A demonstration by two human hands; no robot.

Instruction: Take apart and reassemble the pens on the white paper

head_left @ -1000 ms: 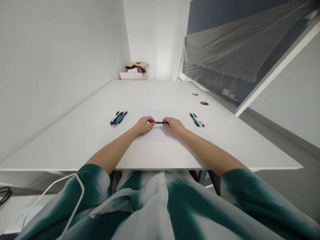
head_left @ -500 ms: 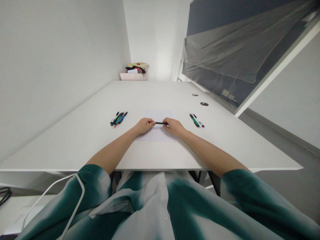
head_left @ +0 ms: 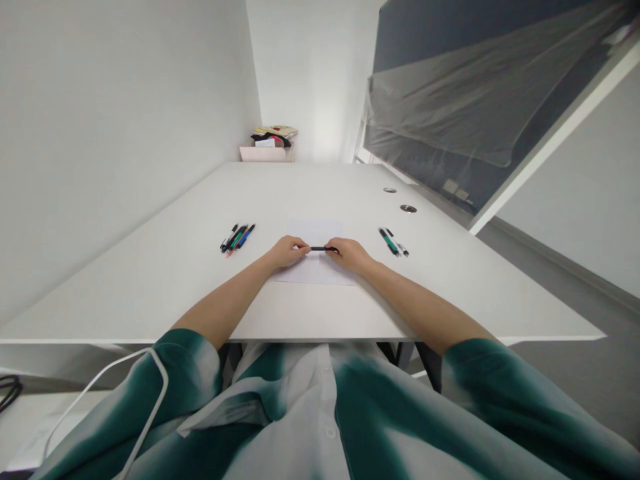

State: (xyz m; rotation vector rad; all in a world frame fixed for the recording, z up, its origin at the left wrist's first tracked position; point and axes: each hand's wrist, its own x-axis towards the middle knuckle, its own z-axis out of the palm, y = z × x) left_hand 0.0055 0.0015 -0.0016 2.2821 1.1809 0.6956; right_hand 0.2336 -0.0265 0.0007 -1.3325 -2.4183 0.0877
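While a long white table takes up most of the view, a dark panel partly covered by translucent sheeting stands along its right side. At the far end sits a pale box, with a yellowish cloth-like item, something black and something white on top. Near the front edge lies a white sheet of paper, partly under the forearms and hands. The left hand pinches one end of a black pen between thumb and fingers; the right hand grips the other end, its fingers curled over the tip. Well to the left lies a cluster of pens; to the right, a smaller group includes a green pen. The black pen spans the gap between the hands, level above the paper; whether it touches the sheet, I cannot tell.
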